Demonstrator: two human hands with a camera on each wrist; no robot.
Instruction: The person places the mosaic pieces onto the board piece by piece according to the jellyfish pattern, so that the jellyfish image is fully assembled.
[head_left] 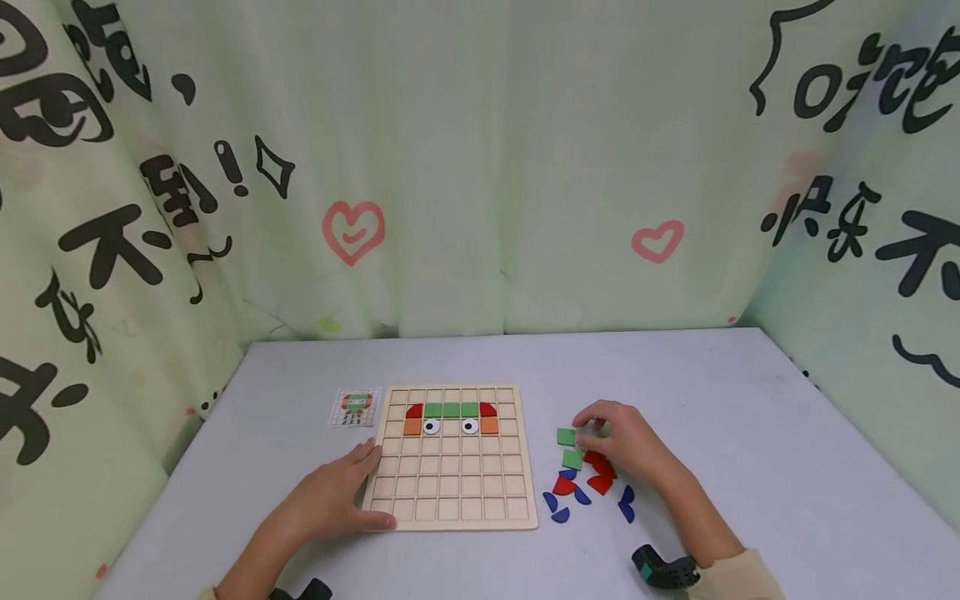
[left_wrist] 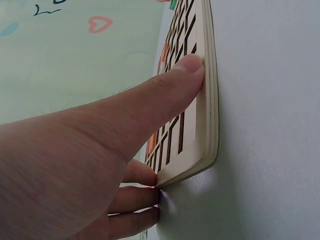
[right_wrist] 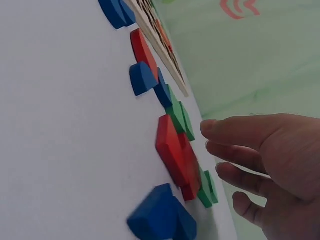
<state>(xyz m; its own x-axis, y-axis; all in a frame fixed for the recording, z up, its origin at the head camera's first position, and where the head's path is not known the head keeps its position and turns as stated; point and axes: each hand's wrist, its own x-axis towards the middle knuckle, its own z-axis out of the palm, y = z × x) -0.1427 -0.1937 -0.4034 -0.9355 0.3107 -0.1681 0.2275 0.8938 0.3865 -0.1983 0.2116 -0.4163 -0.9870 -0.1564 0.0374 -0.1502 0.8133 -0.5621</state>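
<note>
A wooden grid board lies flat on the table, holding green squares, red quarter-rounds, orange squares and two eye tiles in its upper rows. My left hand rests at its lower left corner. In the left wrist view the thumb presses on the near rim, and other fingers touch the left side. My right hand hovers over the loose pieces, fingers slightly bent, close to a green square. In the right wrist view nothing shows between those fingers. Another green square lies just nearer.
Red quarter-round pieces and several blue half-rounds are scattered right of the board. A small picture card showing a figure on a grid lies by the board's upper left. Printed curtains surround the white table.
</note>
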